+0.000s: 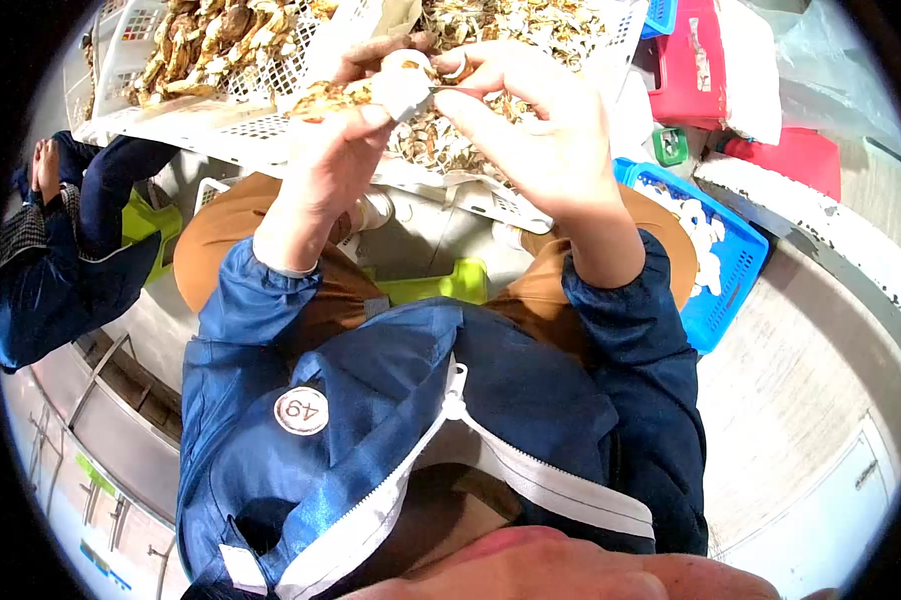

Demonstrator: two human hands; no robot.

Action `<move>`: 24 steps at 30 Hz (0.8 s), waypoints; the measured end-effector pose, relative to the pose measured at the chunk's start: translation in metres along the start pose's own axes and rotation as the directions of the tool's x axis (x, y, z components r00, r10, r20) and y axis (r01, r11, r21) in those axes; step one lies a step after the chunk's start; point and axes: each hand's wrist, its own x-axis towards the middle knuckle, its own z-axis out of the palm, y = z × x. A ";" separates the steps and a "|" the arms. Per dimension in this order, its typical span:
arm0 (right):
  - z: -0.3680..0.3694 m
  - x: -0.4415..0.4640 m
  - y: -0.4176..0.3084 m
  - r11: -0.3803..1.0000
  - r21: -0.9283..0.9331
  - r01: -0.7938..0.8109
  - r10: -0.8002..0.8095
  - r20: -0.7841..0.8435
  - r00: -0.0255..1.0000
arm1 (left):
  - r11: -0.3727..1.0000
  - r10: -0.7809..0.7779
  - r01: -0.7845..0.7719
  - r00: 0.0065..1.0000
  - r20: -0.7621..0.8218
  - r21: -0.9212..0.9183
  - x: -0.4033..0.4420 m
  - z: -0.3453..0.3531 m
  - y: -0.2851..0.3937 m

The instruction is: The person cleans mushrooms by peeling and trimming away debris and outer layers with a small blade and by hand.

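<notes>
Left hand [339, 155]: closed round a pale mushroom [406, 92], which is held up above the scraps [426, 150].
Right hand [541, 130]: partly curled at the mushroom's edge; whether anything is gripped cannot be told.
Paring: judged to be in hand; a steady hold and a light, shallow stroke seem to be called for next.
Mushroom: whitish, partly hidden by the left hand.
Crate [316, 55]: heaped with brown mushrooms [221, 40].
Blue tray [736, 285]: white pieces [706, 250] are held, off to the right.
</notes>
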 end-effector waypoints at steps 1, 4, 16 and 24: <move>-0.001 -0.001 -0.001 0.999 -0.039 0.008 -0.008 -0.002 1.000 | 0.999 0.024 -0.024 1.000 0.014 0.024 0.000 -0.002 -0.003; -0.003 -0.002 -0.003 0.989 -0.148 0.029 -0.033 -0.024 0.999 | 0.941 0.073 -0.079 0.997 0.028 0.330 -0.001 0.008 0.002; -0.009 0.001 -0.002 0.992 -0.118 0.044 -0.054 -0.085 0.995 | 0.771 -0.167 0.198 0.980 0.108 -0.605 0.003 -0.002 0.000; 0.005 -0.002 0.002 0.995 -0.035 0.098 -0.099 -0.037 0.994 | 0.841 -0.151 0.154 0.987 0.049 -0.519 0.000 -0.007 -0.004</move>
